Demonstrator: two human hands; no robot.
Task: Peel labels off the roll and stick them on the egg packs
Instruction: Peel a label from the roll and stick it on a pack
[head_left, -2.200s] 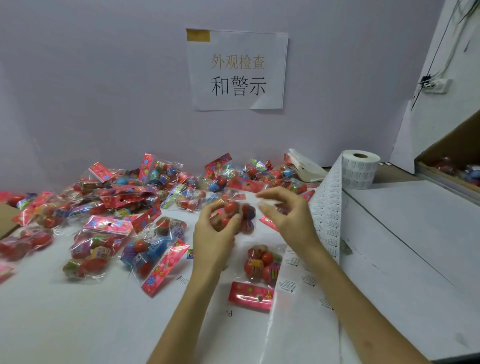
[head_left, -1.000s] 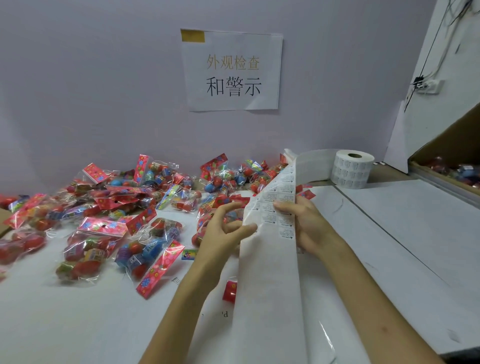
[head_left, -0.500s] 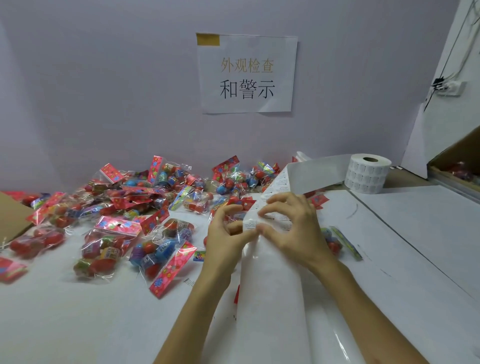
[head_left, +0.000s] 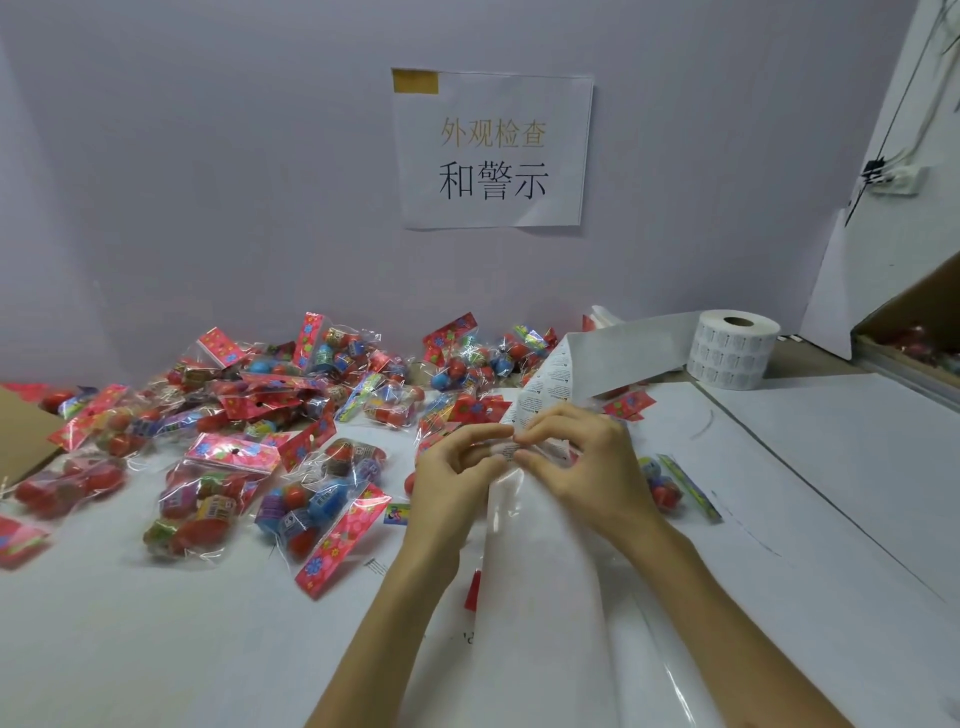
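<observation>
A white label roll (head_left: 733, 349) stands at the back right, and its strip (head_left: 618, 358) runs forward to my hands, then down toward me as bare backing (head_left: 540, 571). My left hand (head_left: 451, 475) and my right hand (head_left: 587, 462) meet at the strip's left edge, both pinching it where the printed labels (head_left: 548, 392) end. Several egg packs (head_left: 317, 512) of coloured eggs with red header cards lie heaped to the left and behind. One pack (head_left: 662, 486) lies right of my right hand.
A printed paper sign (head_left: 493, 150) is taped to the wall. A cardboard box (head_left: 919, 332) with more packs sits at the far right, and a brown cardboard edge (head_left: 21, 436) shows at the far left. White table (head_left: 130, 649) lies bare in front left.
I have put down the egg pack that my left hand held. Both hands took the label strip, and the fingertips have closed in on its left edge.
</observation>
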